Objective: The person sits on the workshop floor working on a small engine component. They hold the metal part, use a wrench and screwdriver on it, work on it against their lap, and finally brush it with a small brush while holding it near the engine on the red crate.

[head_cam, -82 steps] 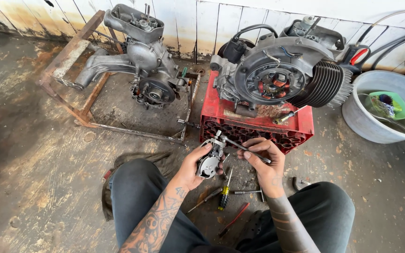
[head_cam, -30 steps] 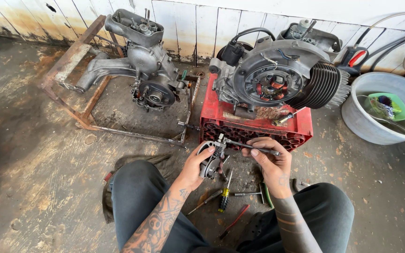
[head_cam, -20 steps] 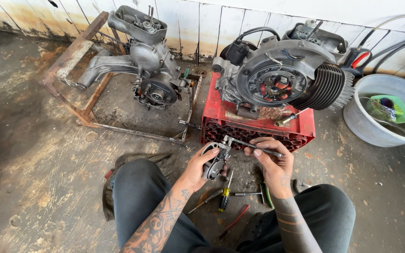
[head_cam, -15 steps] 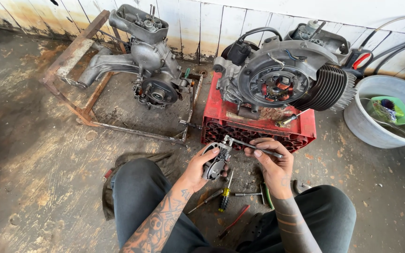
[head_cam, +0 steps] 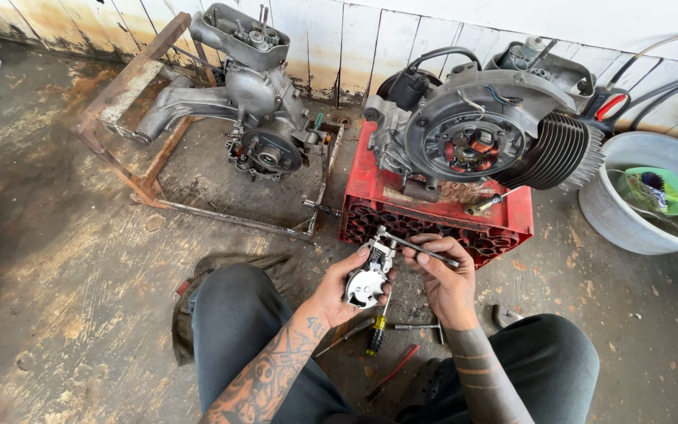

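Note:
My left hand (head_cam: 337,289) grips a small silver metal engine part (head_cam: 369,279), like a carburetor body, above the floor between my knees. My right hand (head_cam: 442,276) holds a thin dark metal tool (head_cam: 421,248) whose tip meets the top of that part. Just beyond my hands a grey engine with cooling fins (head_cam: 480,133) rests on a red plastic crate (head_cam: 433,216).
A second engine (head_cam: 256,118) sits in a rusty steel frame (head_cam: 158,177) at the back left. A grey basin (head_cam: 649,196) with a green dish stands at right. Screwdrivers (head_cam: 376,339) and small tools lie on the concrete floor between my legs. White wall boards run behind.
The camera view has shifted slightly. My hands stay on the silver part and the thin tool, with only small movements of the tool at the part's top.

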